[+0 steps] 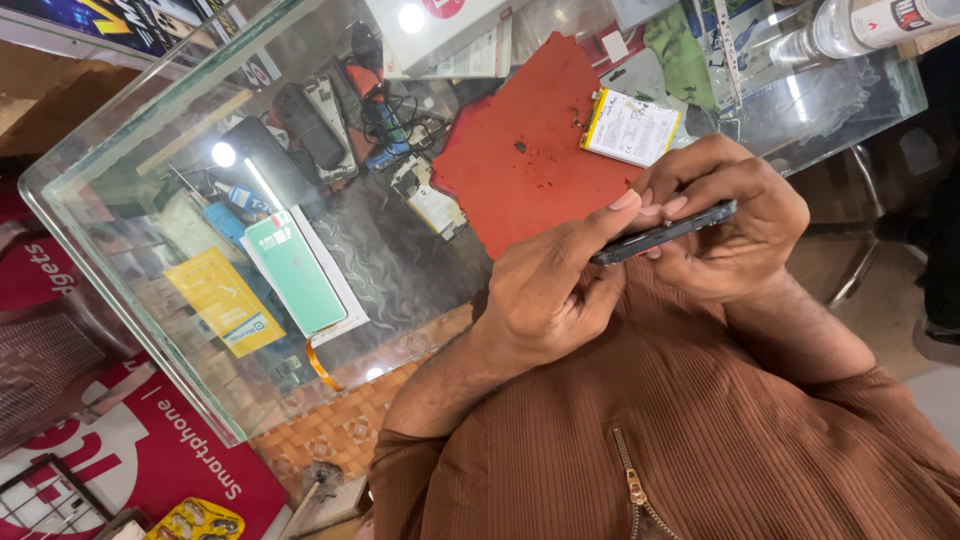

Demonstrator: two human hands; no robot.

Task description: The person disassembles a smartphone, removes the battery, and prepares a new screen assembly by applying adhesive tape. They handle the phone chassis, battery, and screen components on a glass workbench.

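A white box (440, 30) with a red mark lies at the glass counter's (130, 290) far edge. A white-labelled, yellow-edged battery (630, 127) sits on the red mat (520, 150) near the counter's right side. A green packet (297, 272) on white card and a yellow packet (225, 302) lie under the glass toward the left edge. A red sign (150, 450) lies below the counter.

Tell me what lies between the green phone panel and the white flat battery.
A ragged red mat lies there, shown in the head view.
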